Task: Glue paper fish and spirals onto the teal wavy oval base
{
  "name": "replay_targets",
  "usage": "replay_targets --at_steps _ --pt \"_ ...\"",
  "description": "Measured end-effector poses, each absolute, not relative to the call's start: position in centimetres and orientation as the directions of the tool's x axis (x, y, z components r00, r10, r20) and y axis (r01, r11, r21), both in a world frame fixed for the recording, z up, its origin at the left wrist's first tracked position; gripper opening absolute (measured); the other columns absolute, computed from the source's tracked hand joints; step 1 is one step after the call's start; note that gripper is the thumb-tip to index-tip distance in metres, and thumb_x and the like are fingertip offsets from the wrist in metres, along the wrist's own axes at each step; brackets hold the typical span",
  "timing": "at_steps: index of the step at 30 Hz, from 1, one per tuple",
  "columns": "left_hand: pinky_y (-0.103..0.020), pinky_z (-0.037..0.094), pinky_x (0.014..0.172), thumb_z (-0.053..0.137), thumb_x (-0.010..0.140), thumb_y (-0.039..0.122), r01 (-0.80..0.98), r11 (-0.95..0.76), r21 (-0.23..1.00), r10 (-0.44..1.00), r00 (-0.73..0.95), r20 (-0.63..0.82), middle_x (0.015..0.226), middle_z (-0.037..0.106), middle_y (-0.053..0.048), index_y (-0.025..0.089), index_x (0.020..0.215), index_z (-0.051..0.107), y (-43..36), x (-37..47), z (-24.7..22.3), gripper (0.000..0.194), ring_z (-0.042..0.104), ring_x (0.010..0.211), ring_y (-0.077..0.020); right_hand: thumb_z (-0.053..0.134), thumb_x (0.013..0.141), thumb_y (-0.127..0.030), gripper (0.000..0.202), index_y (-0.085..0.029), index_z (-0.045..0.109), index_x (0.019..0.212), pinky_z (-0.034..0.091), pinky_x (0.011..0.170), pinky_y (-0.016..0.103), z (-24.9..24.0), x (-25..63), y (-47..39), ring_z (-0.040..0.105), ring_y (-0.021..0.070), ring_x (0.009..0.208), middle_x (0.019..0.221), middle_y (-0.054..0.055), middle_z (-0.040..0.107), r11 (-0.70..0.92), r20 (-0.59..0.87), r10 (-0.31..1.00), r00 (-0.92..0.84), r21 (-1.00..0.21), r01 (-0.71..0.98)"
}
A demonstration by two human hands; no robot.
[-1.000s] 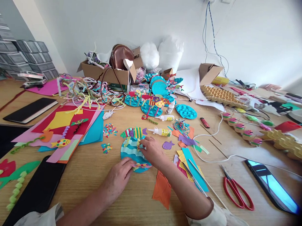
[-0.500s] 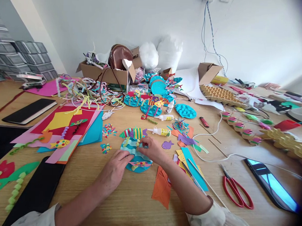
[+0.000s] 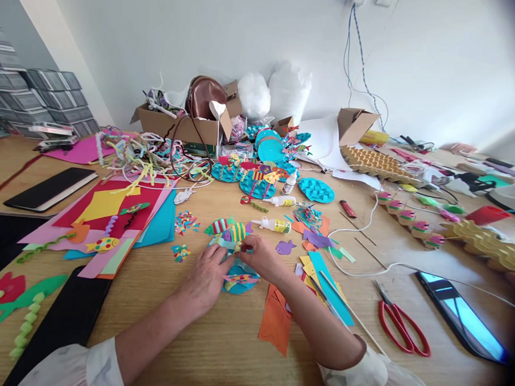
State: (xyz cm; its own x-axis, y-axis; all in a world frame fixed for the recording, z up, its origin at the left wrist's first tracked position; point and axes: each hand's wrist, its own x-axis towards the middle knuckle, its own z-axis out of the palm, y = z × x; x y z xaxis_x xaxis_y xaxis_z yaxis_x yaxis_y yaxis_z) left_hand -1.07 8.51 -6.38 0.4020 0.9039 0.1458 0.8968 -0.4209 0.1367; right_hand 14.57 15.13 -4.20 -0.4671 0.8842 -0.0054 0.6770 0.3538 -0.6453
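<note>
A blue, wavy-topped craft disc (image 3: 236,286) lies on the table in front of me, partly covered by my hands. My left hand (image 3: 206,275) grips its left side, fingers bent over the surface. At the right side, my right hand (image 3: 261,258) pinches a short yellowish pipe cleaner (image 3: 238,247), mostly hidden by the fingertips. Just beyond the fingers is a yellow-striped paper fish (image 3: 235,232), beside a green striped fish (image 3: 217,226). A pink spotted fish (image 3: 242,278) sits at the disc's near edge.
Glue bottles (image 3: 276,224) lie beyond my hands. Paper scraps (image 3: 277,319), red-handled scissors (image 3: 403,324) and a phone (image 3: 461,315) are to the right. Coloured paper sheets (image 3: 153,228) and a black case (image 3: 64,321) lie left. A cardboard box (image 3: 179,124) stands behind.
My left hand has shifted right and slightly up over the disc, covering more of it. The yellow-striped fish has tilted a little to the right. My right hand stays nearly in place.
</note>
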Motion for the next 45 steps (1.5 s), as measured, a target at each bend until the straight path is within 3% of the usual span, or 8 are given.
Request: replay_targets --at_steps 13,20,32,45 --pt "-0.037 0.04 0.083 0.051 0.084 0.023 0.914 -0.395 0.09 0.917 0.388 0.087 0.104 0.055 -0.007 0.024 0.112 0.057 8.7 -0.5 -4.8 0.028 0.046 0.1 -0.0253 0.057 0.07 -0.014 0.009 -0.015 0.066 0.073 0.033 0.059 0.022 -3.5 14.2 15.0 0.054 0.0147 0.07 0.073 0.004 0.065 0.345 -0.063 0.891 -0.449 -0.547 0.763" --pt "-0.039 0.04 0.086 0.053 0.079 0.016 0.918 -0.377 0.121 0.926 0.369 0.077 0.111 0.052 -0.008 0.023 0.117 0.054 8.6 -0.3 -4.7 0.039 0.044 0.104 -0.0264 0.059 0.07 -0.016 0.007 -0.016 0.066 0.071 0.035 0.063 0.023 -3.6 14.0 15.1 0.055 0.0159 0.073 0.075 0.005 0.066 0.343 -0.041 0.905 -0.424 -0.52 0.782" --pt "-0.039 0.041 0.082 0.052 0.081 0.02 0.92 -0.373 0.12 0.928 0.371 0.037 0.107 0.053 -0.008 0.022 0.113 0.056 8.7 -0.1 -4.1 0.032 0.046 0.099 -0.0261 0.059 0.072 -0.015 0.006 -0.015 0.065 0.073 0.036 0.065 0.023 -3.3 14.4 14.6 0.056 0.0165 0.079 0.083 0.006 0.067 0.338 -0.057 0.906 -0.419 -0.499 0.798" --pt "-0.039 0.042 0.084 0.047 0.081 0.013 0.93 -0.345 0.125 0.938 0.345 0.022 0.109 0.054 -0.009 0.021 0.111 0.058 8.8 0.4 -3.8 0.033 0.046 0.102 -0.0269 0.057 0.075 -0.016 0.009 -0.015 0.065 0.071 0.036 0.069 0.025 -3.6 14.4 14.2 0.056 0.0182 0.081 0.081 0.008 0.066 0.424 -0.006 0.887 -0.461 -0.38 0.822"
